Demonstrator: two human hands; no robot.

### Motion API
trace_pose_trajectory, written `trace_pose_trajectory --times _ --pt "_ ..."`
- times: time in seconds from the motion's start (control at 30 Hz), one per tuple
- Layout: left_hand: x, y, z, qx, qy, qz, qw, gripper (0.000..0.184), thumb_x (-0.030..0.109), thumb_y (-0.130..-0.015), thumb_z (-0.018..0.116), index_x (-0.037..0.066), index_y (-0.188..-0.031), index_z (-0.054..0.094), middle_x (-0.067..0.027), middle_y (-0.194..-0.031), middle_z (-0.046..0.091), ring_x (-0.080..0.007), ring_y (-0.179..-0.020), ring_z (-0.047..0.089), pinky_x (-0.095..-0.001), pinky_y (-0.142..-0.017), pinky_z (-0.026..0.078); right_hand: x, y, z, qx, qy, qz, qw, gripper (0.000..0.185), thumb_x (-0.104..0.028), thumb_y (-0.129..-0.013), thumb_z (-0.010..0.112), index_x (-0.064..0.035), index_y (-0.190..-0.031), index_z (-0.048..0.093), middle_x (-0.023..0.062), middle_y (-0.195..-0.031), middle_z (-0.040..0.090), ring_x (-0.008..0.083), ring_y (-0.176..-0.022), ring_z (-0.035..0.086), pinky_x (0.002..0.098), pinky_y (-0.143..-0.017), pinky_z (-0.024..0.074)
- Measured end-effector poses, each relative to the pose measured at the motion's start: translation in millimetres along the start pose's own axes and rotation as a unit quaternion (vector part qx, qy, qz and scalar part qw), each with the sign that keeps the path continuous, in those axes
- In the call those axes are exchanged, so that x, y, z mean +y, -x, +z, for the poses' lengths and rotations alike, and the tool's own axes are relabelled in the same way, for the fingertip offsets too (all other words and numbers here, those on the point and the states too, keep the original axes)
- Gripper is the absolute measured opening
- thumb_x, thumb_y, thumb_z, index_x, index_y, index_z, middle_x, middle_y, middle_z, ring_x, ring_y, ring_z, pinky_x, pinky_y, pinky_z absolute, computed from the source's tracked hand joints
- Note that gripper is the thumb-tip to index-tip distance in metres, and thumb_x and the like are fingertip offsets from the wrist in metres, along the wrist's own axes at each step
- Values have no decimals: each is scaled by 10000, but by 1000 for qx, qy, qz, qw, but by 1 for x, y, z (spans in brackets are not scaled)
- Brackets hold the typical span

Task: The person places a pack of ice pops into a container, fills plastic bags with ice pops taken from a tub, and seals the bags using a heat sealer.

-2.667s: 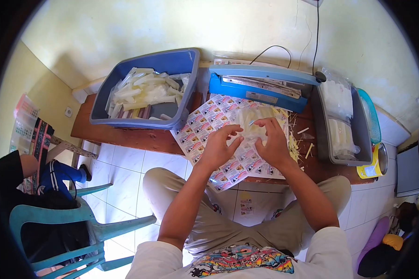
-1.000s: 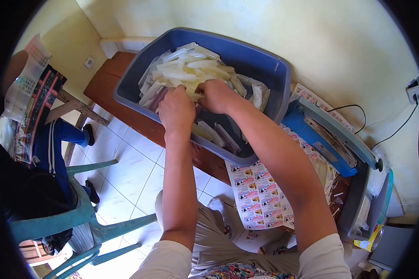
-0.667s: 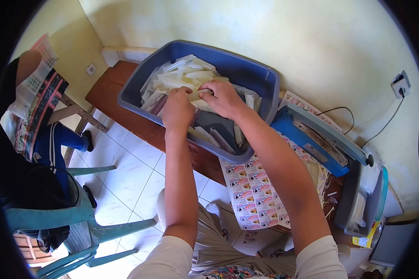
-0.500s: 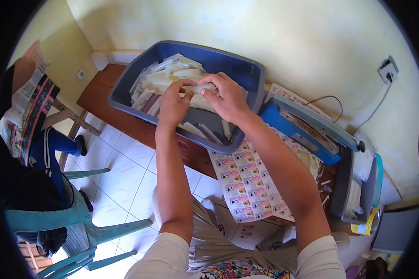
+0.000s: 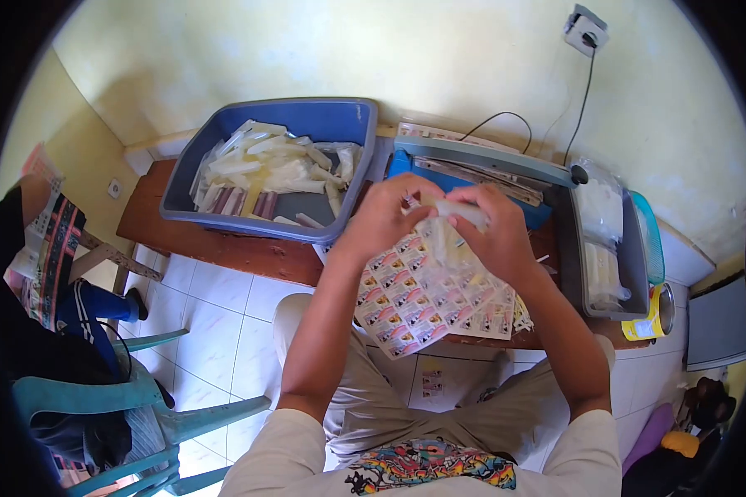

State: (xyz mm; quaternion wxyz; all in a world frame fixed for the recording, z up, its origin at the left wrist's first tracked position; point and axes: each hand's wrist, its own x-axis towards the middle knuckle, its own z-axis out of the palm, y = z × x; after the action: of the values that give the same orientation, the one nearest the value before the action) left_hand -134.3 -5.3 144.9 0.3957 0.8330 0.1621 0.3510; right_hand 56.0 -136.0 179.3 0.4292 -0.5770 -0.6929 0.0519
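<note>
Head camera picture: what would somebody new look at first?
Probably the big blue tub on the person's left, piled with pale packets. Next, in the middle, the left hand and right hand pinch a whitish packet above a colourful printed sheet. Just behind them sits a blue machine with a long arm.

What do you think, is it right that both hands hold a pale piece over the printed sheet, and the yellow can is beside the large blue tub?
One place is wrong: the head view shows the yellow can beside the smaller grey tub. The left hand and right hand do hold a pale piece over the printed sheet.
</note>
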Motion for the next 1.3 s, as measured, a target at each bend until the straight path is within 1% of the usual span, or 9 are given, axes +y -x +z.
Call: trace_pose_trajectory --times 0.13,0.27,0.43,0.57,0.67,0.73,0.83,1.03,1.3 --pt "10 36 52 11 27 -32 999 514 33 -852 870 102 -1333 704 -104 -1131 737 -228 -966 714 -348 -809 577 16 67 -20 1 13 48 999 268 -111 -874 820 -42 -1123 747 169 -1088 731 370 -1002 735 424 -873 583" --pt "-5 74 77 -38 -87 -90 991 635 205 -778 959 95 -1340 684 -124 -1228 701 -269 -1027 714 -401 -847 587 30 116 -15 21 -39 144 989 244 -75 -859 798 -46 -1096 750 162 -1078 721 352 -1004 740 417 -891 583" --pt "-2 78 97 -54 -260 -114 957 371 222 -823 906 77 -1108 716 -141 -1137 707 -348 -1032 716 -451 -882 580 43 127 -17 -20 -51 116 992 222 -48 -832 779 -41 -1048 729 150 -1060 705 335 -990 731 415 -900 583" --pt "7 65 107 -75 -278 -178 941 238 163 -863 848 52 -1007 694 -153 -1052 722 -371 -993 718 -463 -855 574 46 137 -12 -42 -49 120 991 229 -42 -813 777 -38 -1033 716 141 -1049 697 327 -978 722 411 -899 584" --pt "5 60 111 -41 -239 -179 953 184 110 -882 804 25 -973 669 -161 -981 726 -371 -952 722 -469 -821 568 51 142 2 -11 -62 122 990 251 -42 -821 796 -28 -1055 705 150 -1048 695 320 -983 725 408 -890 590" --pt "0 63 113 -18 -211 -101 972 167 80 -881 790 10 -949 653 -166 -930 728 -383 -899 716 -468 -793 559 56 143 16 24 -83 153 984 267 -34 -827 809 -19 -1065 690 154 -1058 688 318 -991 727 402 -888 597" --pt "4 67 107 -30 -192 -75 978 180 66 -892 795 -13 -988 665 -160 -963 733 -339 -893 731 -434 -784 599 65 140 37 70 -117 177 975 301 -16 -834 834 -4 -1081 661 160 -1079 673 318 -1005 731 393 -887 609" --pt "9 68 106 -20 -69 -153 986 247 79 -938 802 -43 -1116 682 -129 -1006 735 -228 -949 760 -359 -848 661 68 132 67 76 -134 174 973 338 -8 -832 856 2 -1085 633 165 -1099 655 331 -1020 733 399 -905 615" --pt "-12 76 100 -30 -68 -182 980 260 115 -937 814 -31 -1115 692 -155 -1050 751 -266 -986 769 -377 -875 653 63 139 75 19 -146 167 975 423 62 -828 788 -9 -1194 587 209 -1183 676 394 -1097 722 437 -937 606"
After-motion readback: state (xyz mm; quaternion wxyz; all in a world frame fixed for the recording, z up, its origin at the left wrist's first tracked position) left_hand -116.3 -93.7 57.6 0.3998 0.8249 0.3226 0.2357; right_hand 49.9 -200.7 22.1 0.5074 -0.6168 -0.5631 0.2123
